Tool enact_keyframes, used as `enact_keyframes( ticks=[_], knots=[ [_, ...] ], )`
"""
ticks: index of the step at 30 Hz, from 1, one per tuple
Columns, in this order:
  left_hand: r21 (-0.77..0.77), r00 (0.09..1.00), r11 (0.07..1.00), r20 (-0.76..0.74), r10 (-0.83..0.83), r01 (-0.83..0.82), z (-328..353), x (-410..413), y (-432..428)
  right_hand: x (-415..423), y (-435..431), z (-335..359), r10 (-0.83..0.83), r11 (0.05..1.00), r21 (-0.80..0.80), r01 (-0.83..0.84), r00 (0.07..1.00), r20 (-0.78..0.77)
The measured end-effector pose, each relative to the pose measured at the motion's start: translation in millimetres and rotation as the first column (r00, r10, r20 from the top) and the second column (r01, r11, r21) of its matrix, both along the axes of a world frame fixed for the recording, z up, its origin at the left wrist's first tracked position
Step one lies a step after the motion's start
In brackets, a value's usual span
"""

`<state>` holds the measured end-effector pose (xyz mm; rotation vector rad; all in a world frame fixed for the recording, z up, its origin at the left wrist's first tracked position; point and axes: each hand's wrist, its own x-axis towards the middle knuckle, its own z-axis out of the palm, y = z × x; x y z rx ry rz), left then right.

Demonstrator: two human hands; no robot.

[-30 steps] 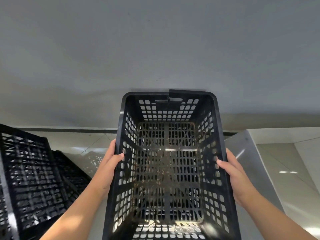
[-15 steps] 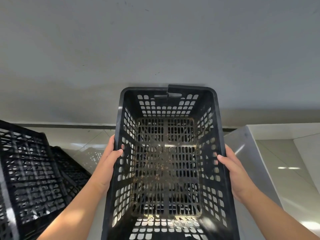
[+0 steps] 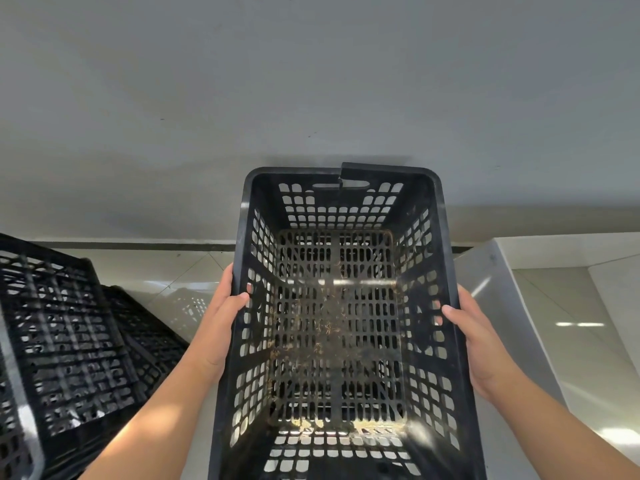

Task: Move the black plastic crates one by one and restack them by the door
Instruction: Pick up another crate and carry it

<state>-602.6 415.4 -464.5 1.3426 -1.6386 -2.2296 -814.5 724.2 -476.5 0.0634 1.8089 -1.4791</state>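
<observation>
I hold a black perforated plastic crate (image 3: pixel 337 327) in front of me, its open top facing me and its far end close to a grey wall. My left hand (image 3: pixel 221 327) grips its left side wall with the thumb hooked over the rim. On the opposite side wall, my right hand (image 3: pixel 476 337) grips the same way. Dry straw-like debris lies on the crate's slotted bottom. The far rim has a cracked, stepped break near its handle slot. More black crates (image 3: pixel 65 348) lean together at the lower left.
A grey wall (image 3: pixel 311 81) fills the upper view, with a dark baseboard (image 3: pixel 138 244) along pale glossy floor tiles (image 3: pixel 166 275). A light grey panel (image 3: pixel 498 306) slants away at the right, close beside the held crate.
The held crate has shifted slightly upward and toward the wall in the view; both hands keep the same grip. The leaning crates at the left sit a little lower in view.
</observation>
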Motion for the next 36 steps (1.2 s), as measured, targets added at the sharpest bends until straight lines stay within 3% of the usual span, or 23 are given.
enact_keyframes(
  ticks=[8, 17, 28, 36],
  knots=[
    [-0.095, 1.0, 0.996, 0.012, 0.004, -0.003, 8.6, -6.0, 6.3, 1.0, -1.2, -5.3, -0.006, 1.0, -0.015, 0.006, 1.0, -0.017],
    [-0.222, 0.99, 0.975, 0.136, 0.022, 0.009, 24.6, -4.7, 15.1, 4.8, -8.9, 14.5, -0.043, 0.998, 0.035, 0.044, 0.998, -0.048],
    [-0.315, 0.996, 0.949, 0.075, 0.04, -0.015, 117.0, -11.2, 37.8, 20.0, -30.5, 107.1, -0.022, 1.0, 0.011, 0.024, 0.992, -0.122],
    [-0.268, 1.0, 0.963, 0.017, 0.006, -0.002, 209.2, -1.3, 48.6, 52.4, -47.5, 210.8, -0.125, 0.983, -0.139, 0.12, 0.992, -0.028]
  ],
)
